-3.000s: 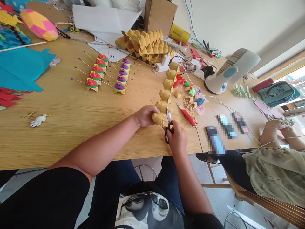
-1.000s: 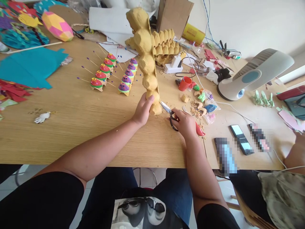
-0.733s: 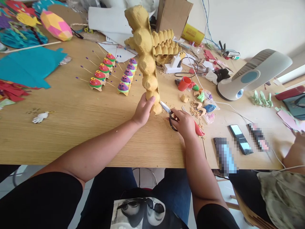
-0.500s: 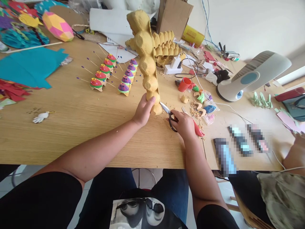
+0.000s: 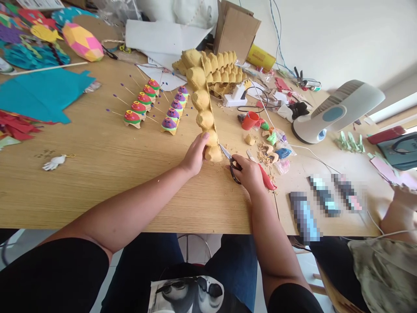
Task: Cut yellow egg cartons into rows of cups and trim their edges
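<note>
A yellow egg carton strip (image 5: 201,100) with a row of rounded cups stands out ahead of me, tilted away over the table. My left hand (image 5: 196,154) is closed around its near end. In my right hand (image 5: 249,171) is a pair of scissors (image 5: 226,153) with black handles. The blade tips meet the strip's right edge, close to my left fingers. To the left of the strip stand a row of red painted egg-cup figures (image 5: 138,107) and a row of purple ones (image 5: 172,114), with stick-like pins in them.
Behind the strip lie more yellow egg cartons (image 5: 224,65) and a white power adapter (image 5: 235,96). On the right are a red cup (image 5: 250,120), shavings, a white lamp-like device (image 5: 335,113) and blurred phones (image 5: 302,217). A co-worker's arm (image 5: 399,213) rests at the far right.
The egg carton strip's far end has dropped lower, nearer the cartons behind. The scissors stay at the strip's right edge, near its close end.
</note>
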Motion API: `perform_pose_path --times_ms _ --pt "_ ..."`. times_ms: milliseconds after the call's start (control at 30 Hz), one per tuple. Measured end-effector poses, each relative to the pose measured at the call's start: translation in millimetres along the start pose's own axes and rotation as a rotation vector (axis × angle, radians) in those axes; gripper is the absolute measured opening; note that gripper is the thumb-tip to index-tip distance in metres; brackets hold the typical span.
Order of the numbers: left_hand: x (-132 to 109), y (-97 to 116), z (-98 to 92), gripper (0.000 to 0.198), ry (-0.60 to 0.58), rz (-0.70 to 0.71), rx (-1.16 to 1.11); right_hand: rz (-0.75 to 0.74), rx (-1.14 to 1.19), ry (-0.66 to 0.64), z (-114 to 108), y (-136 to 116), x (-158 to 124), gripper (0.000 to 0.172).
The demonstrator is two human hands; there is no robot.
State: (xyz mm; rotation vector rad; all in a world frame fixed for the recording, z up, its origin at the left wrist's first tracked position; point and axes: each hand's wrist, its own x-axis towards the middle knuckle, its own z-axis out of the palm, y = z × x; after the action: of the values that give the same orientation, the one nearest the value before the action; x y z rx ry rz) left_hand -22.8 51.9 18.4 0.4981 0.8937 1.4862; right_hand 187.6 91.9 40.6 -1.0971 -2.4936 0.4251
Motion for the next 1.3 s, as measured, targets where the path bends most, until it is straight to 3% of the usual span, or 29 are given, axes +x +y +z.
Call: perform_pose_path --times_ms 33,100,300,500,833,1300 --pt "-0.1 0.1 0.9 0.033 0.012 0.088 -0.004 0.003 0.016 0.004 0.3 0.8 0.3 0.023" --pt "-1.2 -0.1 3.7 0.033 -0.037 0.132 -0.020 0.023 0.039 0.032 0.9 2.6 0.9 0.024" --pt "-4.5 0.2 9.2 0.042 -0.163 0.020 -0.034 0.037 0.081 0.146 3.1 4.4 1.1 0.029" --pt "-3.0 -1.2 7.1 0.045 -0.172 0.022 -0.030 -0.112 0.020 0.219 5.8 5.1 1.7 0.043" --pt "-3.6 -0.8 8.1 0.044 -0.180 0.021 -0.045 -0.136 0.030 0.132 5.7 6.6 2.9 0.041" --pt "-7.0 1.7 9.1 0.040 -0.265 0.016 -0.079 -0.114 0.116 0.150 8.8 7.9 0.6 0.039"
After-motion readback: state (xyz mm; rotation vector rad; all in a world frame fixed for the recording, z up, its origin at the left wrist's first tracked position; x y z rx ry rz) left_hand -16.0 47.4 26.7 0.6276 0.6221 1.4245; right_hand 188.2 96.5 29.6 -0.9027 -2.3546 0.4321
